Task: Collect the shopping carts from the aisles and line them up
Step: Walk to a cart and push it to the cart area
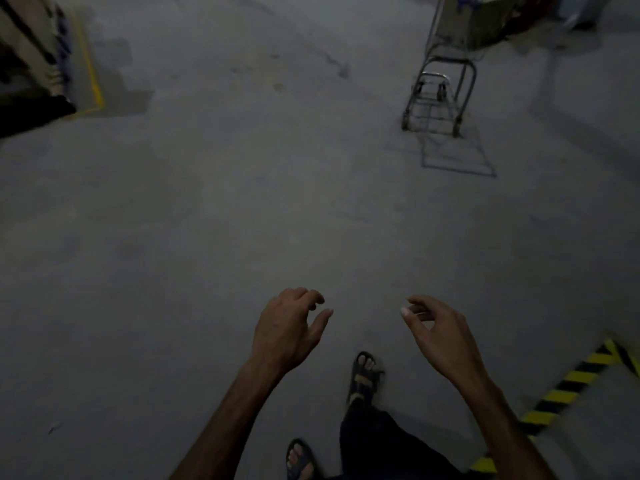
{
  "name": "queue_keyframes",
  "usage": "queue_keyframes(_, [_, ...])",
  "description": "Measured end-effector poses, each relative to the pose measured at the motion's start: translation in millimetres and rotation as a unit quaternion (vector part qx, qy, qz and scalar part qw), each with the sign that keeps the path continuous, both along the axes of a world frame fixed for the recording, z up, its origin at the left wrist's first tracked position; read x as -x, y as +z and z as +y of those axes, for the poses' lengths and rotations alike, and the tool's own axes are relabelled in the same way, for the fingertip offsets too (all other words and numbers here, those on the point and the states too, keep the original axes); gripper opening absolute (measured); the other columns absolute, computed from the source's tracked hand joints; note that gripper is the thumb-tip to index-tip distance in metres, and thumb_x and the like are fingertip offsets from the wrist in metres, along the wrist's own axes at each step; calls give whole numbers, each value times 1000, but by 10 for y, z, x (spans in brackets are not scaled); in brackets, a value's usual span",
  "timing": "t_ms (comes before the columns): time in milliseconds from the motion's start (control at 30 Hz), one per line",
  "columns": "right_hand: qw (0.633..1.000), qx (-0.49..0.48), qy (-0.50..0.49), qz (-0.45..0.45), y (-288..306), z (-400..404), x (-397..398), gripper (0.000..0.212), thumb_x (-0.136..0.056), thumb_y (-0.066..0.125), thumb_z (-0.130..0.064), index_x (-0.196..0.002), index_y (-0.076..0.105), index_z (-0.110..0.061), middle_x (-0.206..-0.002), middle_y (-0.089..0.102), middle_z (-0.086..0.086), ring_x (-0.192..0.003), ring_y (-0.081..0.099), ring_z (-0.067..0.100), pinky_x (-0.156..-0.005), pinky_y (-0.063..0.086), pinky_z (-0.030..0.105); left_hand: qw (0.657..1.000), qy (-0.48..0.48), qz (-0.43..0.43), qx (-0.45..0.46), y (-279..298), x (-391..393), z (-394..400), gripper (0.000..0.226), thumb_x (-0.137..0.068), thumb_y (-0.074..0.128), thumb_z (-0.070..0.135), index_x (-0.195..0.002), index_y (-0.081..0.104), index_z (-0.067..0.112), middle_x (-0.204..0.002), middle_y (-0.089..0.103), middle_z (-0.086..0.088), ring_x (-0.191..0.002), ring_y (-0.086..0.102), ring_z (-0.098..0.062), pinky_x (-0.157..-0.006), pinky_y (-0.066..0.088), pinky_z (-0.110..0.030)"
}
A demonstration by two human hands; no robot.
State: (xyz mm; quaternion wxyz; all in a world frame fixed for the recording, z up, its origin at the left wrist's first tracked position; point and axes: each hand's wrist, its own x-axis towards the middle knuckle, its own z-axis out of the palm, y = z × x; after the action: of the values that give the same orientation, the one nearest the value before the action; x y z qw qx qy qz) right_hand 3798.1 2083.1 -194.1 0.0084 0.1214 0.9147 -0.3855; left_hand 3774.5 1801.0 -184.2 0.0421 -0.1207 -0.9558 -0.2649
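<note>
Dim back area of shop or warehouse store. Bare grey concrete floor (214, 188), stained and patched. Yellow painted line (90, 69) on floor bordering stacked goods at upper left. Yellow-and-black striped hazard tape (568, 386) on floor at lower right. Grey metal wire shopping cart (446, 81) on small wheels at upper right, basket holding blurred goods.

We see open grey floor (242, 202) stretching wide toward the shopping cart (446, 74), nothing standing between. Well left of the cart, shelving (31, 57) (blurred) crowds the edge; near and right of it lies striped tape (568, 386).
</note>
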Motion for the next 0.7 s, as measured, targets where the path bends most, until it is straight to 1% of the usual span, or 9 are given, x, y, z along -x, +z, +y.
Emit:
queue_keyframes(100, [999, 14, -28, 12, -42, 284, 347, 26, -95, 74, -38, -117, 74, -25, -99, 74, -13, -93, 72, 9, -85, 60, 40, 1000, -27, 12, 5, 23, 452, 306, 27, -99, 66, 48, -109, 72, 24, -95, 69, 6, -92, 63, -19, -77, 51, -36])
queue_keyframes(200, [998, 28, -48, 33, -54, 608, 843, 26, -94, 73, -40, -115, 74, -26, -100, 75, -12, -92, 72, 9, -84, 61, 43, 999, -38, 12, 5, 53, 989, 662, 25, -99, 68, 47, -109, 72, 24, -97, 70, 6, -93, 63, -18, -76, 50, -35])
queue_keyframes(367, [994, 28, -81, 73, -21, 1228, 1692, 27, -95, 73, -39, -118, 74, -24, -104, 75, -9, -93, 72, 10, -83, 60, 41, 997, -79, 13, 18, 104, 1989, 1347, 25, -99, 70, 44, -111, 72, 23, -99, 70, 5, -92, 63, -21, -75, 51, -36])
queue_keyframes(467, [991, 28, -98, 82, -3, 1598, 2077, 27, -94, 73, -40, -117, 74, -25, -102, 74, -10, -92, 72, 9, -82, 60, 39, 996, -88, 11, 5, 151, 2472, 1733, 24, -98, 71, 44, -111, 73, 24, -100, 71, 5, -92, 64, -19, -75, 53, -37])
queue_keyframes(700, [991, 23, -121, 53, -51, 2182, 2814, 33, -94, 71, -45, -120, 74, -25, -103, 74, -12, -93, 72, 8, -86, 60, 41, 994, -111, -13, 5, 101, 3296, 2319, 27, -100, 68, 48, -113, 72, 25, -102, 70, 7, -93, 64, -17, -77, 54, -38])
